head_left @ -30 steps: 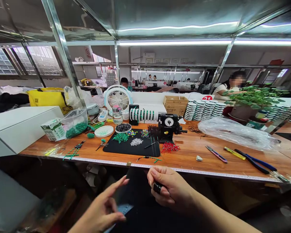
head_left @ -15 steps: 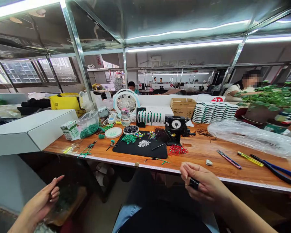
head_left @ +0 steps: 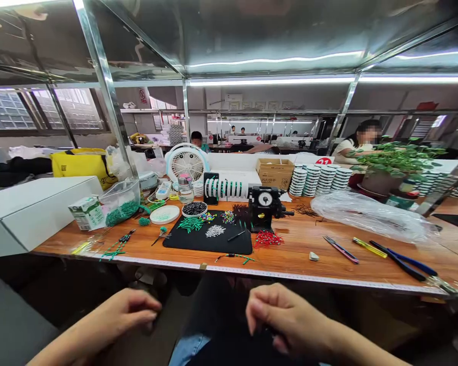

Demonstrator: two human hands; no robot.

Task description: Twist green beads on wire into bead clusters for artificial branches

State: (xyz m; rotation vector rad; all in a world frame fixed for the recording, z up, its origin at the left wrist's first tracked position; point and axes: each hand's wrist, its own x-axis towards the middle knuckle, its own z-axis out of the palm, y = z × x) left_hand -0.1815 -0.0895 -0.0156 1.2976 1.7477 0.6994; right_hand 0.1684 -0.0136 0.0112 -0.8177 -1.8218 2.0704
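Strand, green and black, beaded [head_left: 234, 255]: laid loose near the front edge of the bench [head_left: 297, 256], just beyond a printed measuring strip [head_left: 309, 278], apparently so that lengths can be read beside it. It is taken as the clock's centre.

Left hand [head_left: 110, 315], at eight o'clock: held in the air below the edge, fingers bent toward the thumb; whether anything is pinched cannot be told.

Right hand [head_left: 290, 315], between four and five: held likewise, nearer the strand, fingers curled inward and knuckles raised; its grip is hidden, so no content can be confirmed.

Black mat [head_left: 187, 245], at eleven: spread flat, probably chosen to stop small parts rolling and to set off the silvery beads [head_left: 216, 231] heaped on it.

Dish of black beads [head_left: 194, 208], between ten and eleven: placed at the mat's far corner, its rim presumably keeping them gathered.

Winding machine [head_left: 259, 211], at one: stood upright behind the red pieces [head_left: 267, 239], white discs [head_left: 227, 188] carried in a row on its left side, seemingly for even spacing.

Blue-and-black pliers [head_left: 399, 256], at three: laid with handles apart, likely within the right arm's reach.
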